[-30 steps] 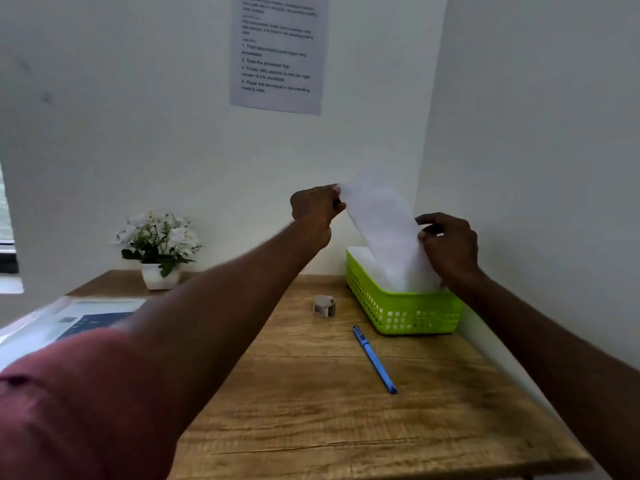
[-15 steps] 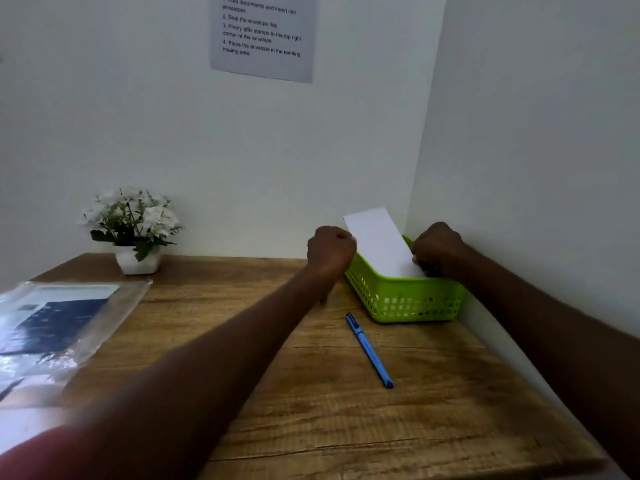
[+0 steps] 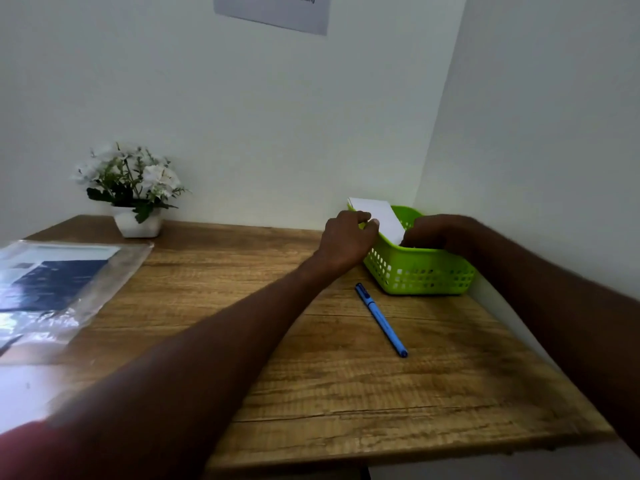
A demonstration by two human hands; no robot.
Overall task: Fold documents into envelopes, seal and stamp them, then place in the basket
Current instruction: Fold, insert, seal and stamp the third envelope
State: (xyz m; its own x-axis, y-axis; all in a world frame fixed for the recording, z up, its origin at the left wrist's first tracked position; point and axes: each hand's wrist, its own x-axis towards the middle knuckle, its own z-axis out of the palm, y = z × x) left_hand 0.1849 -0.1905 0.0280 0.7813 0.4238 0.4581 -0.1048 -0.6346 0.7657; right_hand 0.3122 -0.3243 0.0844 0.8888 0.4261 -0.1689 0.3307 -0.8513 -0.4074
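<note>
A white envelope leans in the green plastic basket at the back right corner of the wooden table, its far end resting on the basket's rear rim. My left hand grips the envelope's left edge from outside the basket, thumb on top. My right hand reaches over the basket's near rim and holds the envelope's near end; its fingers are hidden inside the basket.
A blue pen lies on the table in front of the basket. A clear plastic sleeve with papers lies at the left. A white flower pot stands at the back left. Walls close in behind and to the right.
Both hands have lowered the envelope from above the basket down into it. The view has tilted downward, and my left hand now hides the small tape roll.
</note>
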